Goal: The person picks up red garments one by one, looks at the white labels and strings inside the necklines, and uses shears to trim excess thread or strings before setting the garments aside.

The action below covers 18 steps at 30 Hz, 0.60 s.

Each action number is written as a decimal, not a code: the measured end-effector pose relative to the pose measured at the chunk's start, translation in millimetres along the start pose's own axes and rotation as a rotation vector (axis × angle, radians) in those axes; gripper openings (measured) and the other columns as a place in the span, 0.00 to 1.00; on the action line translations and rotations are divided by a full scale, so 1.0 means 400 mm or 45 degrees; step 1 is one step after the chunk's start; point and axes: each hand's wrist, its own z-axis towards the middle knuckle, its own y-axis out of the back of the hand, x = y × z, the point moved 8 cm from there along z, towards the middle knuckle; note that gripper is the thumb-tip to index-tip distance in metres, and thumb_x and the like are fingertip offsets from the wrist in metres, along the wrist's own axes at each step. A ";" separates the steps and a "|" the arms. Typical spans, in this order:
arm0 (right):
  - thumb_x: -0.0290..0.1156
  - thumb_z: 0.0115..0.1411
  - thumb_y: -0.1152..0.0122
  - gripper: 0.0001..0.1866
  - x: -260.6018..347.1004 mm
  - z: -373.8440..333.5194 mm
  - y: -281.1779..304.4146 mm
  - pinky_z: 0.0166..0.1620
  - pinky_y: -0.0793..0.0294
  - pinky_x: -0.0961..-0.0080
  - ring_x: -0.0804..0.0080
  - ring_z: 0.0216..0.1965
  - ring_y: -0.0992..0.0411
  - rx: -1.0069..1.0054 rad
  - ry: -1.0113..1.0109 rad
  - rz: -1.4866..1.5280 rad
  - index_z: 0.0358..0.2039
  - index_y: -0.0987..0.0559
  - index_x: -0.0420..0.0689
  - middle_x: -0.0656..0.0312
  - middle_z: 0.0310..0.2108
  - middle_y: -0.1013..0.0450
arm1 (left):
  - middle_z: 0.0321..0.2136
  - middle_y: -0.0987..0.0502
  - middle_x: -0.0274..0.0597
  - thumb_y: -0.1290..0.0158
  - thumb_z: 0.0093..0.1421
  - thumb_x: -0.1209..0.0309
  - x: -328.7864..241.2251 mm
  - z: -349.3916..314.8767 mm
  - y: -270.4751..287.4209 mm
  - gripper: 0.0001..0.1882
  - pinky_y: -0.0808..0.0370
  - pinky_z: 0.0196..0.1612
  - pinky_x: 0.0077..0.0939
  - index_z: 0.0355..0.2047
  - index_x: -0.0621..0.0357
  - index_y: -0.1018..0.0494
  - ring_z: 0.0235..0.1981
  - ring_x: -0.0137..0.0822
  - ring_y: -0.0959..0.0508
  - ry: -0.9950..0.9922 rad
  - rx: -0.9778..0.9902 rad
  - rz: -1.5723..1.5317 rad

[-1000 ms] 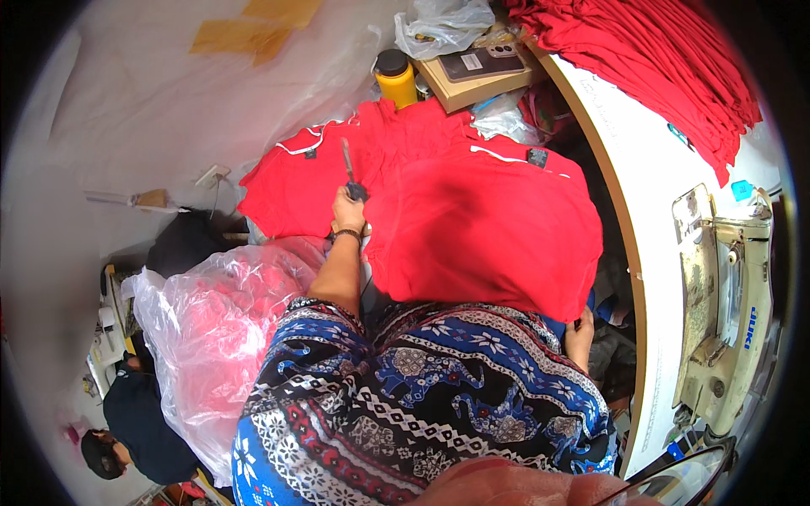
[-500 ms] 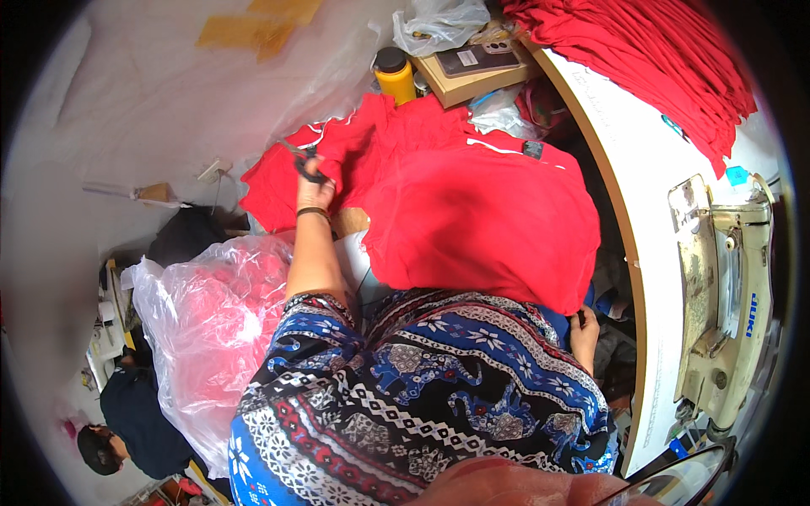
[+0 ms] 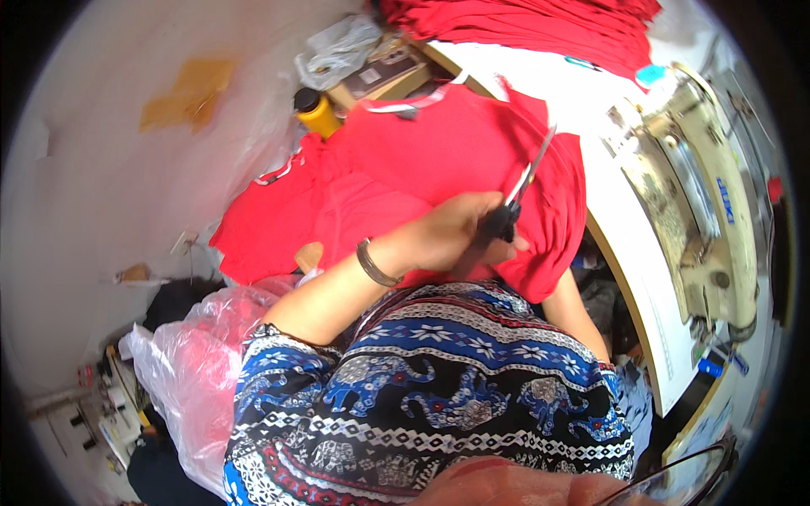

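Note:
My left hand [image 3: 451,232] is closed round the dark handles of a pair of scissors [image 3: 530,175], whose bare blades point up and to the right, slightly parted. The scissors are over a red shirt [image 3: 422,148] with a white-edged neckline and a dark label, spread in front of me. My right forearm [image 3: 574,312] goes up under the shirt's right side, and the cloth covers the hand, so its fingers are hidden. Another red garment [image 3: 266,228] with white trim at the neck lies to the left, partly beneath the shirt.
On the right stands a white table [image 3: 620,190] with a sewing machine [image 3: 692,202] and a heap of red cloth [image 3: 523,21]. A yellow bottle [image 3: 318,116], a cardboard box [image 3: 392,84] and a plastic bag [image 3: 337,51] are at the back. A clear sack of red cloth [image 3: 198,363] sits at left.
My left hand has swung from the far left to the middle with the scissors. The shirt is lifted and shifted right, and my right hand has gone from its lower edge to beneath the cloth.

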 end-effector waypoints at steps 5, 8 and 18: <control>0.58 0.63 0.54 0.39 -0.009 -0.158 0.062 0.51 0.27 0.49 0.54 0.54 0.30 -0.018 0.167 0.025 0.63 0.40 0.40 0.49 0.58 0.34 | 0.39 0.21 0.41 0.43 0.58 0.76 0.093 -0.058 0.117 0.12 0.24 0.41 0.22 0.40 0.62 0.33 0.38 0.27 0.23 -0.027 -0.467 0.172; 0.55 0.63 0.52 0.37 -0.039 -0.210 0.055 0.52 0.27 0.48 0.50 0.55 0.31 0.119 0.150 0.077 0.63 0.41 0.40 0.49 0.59 0.36 | 0.37 0.20 0.44 0.40 0.56 0.73 0.125 -0.132 0.236 0.16 0.25 0.41 0.22 0.40 0.63 0.34 0.36 0.28 0.22 0.026 -0.856 -0.008; 0.27 0.60 0.51 0.15 0.050 -0.089 -0.291 0.41 0.22 0.73 0.61 0.39 0.22 0.170 0.144 -0.216 0.45 0.26 0.32 0.50 0.39 0.23 | 0.45 0.24 0.50 0.26 0.39 0.60 0.017 -0.078 0.133 0.41 0.25 0.47 0.34 0.49 0.61 0.35 0.46 0.41 0.22 -0.333 -1.044 0.804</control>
